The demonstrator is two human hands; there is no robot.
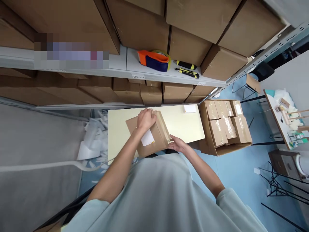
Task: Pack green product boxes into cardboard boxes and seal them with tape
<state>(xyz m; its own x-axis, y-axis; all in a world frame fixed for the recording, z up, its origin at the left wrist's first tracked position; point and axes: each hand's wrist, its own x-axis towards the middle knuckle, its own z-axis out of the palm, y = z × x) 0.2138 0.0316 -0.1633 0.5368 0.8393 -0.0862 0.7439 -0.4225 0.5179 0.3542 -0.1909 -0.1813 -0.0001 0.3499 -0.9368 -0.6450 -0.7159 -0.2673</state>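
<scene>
A brown cardboard box (154, 138) with a white label (147, 138) is tilted over the near edge of a pale yellow table (182, 120), close to my body. A strip of tape runs along its right side. My left hand (146, 120) lies over the top of the box, its fingers curled at the far edge. At the near right corner, my right hand (177, 143) has thumb and fingers against the box's taped edge. The fingers' undersides are hidden.
Right of the table stands a large open carton (210, 149) of several taped boxes. A shelf (127, 69) ahead holds cartons, an orange-and-blue tape dispenser (154, 60) and box cutters (187, 72). A white card (190, 109) lies on the table; white packing material (93, 138) is left.
</scene>
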